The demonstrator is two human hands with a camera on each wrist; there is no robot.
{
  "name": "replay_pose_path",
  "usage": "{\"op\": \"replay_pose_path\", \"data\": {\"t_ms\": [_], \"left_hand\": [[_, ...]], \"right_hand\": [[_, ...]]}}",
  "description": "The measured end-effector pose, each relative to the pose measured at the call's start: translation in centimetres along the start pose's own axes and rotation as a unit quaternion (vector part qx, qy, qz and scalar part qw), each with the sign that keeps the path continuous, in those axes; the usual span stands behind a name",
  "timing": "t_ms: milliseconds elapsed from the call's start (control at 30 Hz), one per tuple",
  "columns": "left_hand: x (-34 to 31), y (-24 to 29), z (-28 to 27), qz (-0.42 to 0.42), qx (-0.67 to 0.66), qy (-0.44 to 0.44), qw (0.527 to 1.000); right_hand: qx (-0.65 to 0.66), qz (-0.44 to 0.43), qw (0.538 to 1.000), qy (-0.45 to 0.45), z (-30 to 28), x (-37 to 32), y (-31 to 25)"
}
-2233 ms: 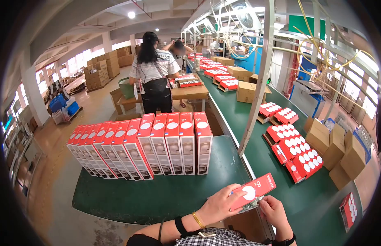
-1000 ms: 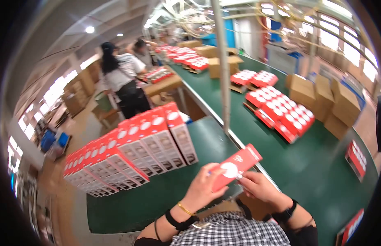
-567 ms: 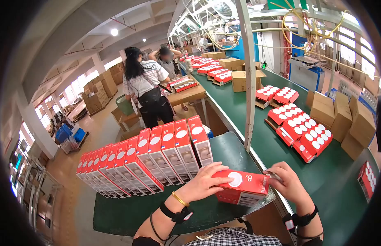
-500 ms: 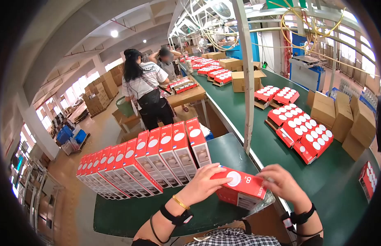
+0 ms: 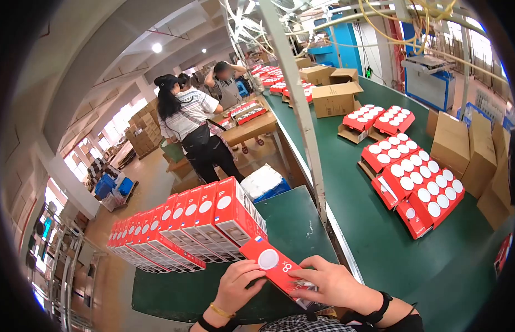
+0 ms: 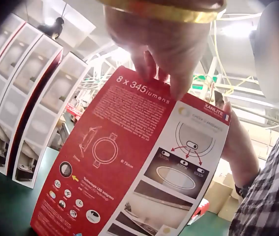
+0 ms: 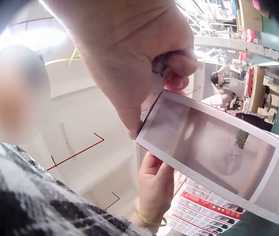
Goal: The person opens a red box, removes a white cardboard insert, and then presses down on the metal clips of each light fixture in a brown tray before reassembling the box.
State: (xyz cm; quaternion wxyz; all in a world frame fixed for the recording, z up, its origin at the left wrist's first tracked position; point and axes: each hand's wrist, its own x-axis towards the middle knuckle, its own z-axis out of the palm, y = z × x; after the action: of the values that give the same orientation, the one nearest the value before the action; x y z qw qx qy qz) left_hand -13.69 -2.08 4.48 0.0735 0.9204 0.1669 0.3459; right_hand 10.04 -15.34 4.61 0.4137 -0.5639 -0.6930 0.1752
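Note:
A red and white box is held between both hands, its red face with the white circle and "x8" turned up. My left hand grips its edge near the circle; in the left wrist view the left hand's fingers lie over the top edge. My right hand holds the nearer right end, beside something clear and glossy. In the right wrist view the right hand's thumb is at the box's edge and its fingers are curled. Left of it stands a row of similar boxes on the green table.
Past a metal post, a green conveyor carries red trays of white discs and open cartons. Behind the row are a blue bin with white contents and people at a wooden table.
The held box has turned and come closer to the row's right end. My right hand has moved left and down to the box's near end. The head view has shifted.

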Motion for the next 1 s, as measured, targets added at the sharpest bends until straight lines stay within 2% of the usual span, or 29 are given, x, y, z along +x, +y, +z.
{"op": "replay_pose_path", "data": {"t_ms": [133, 200, 333, 433, 500, 600, 733, 867, 900, 1000], "left_hand": [[1.9, 1.0, 0.3, -0.029, 0.010, -0.058, 0.998], [2.3, 1.1, 0.3, -0.059, -0.010, -0.079, 0.995], [3.3, 1.3, 0.1, -0.074, -0.033, -0.082, 0.993], [3.2, 1.0, 0.2, -0.067, -0.049, -0.105, 0.991], [3.2, 0.7, 0.3, -0.018, -0.038, -0.125, 0.991], [3.0, 0.7, 0.6, -0.033, -0.067, -0.094, 0.993], [3.4, 2.0, 1.0, -0.063, -0.031, -0.095, 0.993], [2.5, 1.9, 3.3, -0.043, -0.008, -0.021, 0.999], [2.5, 2.0, 3.8, -0.044, -0.003, 0.001, 0.999], [2.7, 2.4, 5.3, -0.065, -0.040, 0.029, 0.997]], "right_hand": [[0.029, -0.003, 1.000, -0.011, -1.4, 0.3, 1.3], [0.007, -0.050, 0.999, 0.019, -1.6, 0.5, 1.3], [0.016, -0.041, 0.999, -0.005, -1.8, 0.4, 1.5], [0.032, -0.032, 0.997, -0.055, -2.4, -0.1, 1.4], [0.042, -0.030, 0.995, -0.082, -2.7, -0.2, 1.5], [0.019, -0.046, 0.998, -0.039, -2.8, 0.0, 1.4], [0.012, -0.003, 0.999, -0.033, -2.8, 0.3, 1.5], [0.040, 0.013, 0.999, 0.007, -2.7, 0.2, 2.9], [0.039, 0.048, 0.998, 0.007, -3.0, 0.1, 2.7], [0.052, 0.043, 0.997, 0.031, -2.7, 0.0, 3.8]]}}
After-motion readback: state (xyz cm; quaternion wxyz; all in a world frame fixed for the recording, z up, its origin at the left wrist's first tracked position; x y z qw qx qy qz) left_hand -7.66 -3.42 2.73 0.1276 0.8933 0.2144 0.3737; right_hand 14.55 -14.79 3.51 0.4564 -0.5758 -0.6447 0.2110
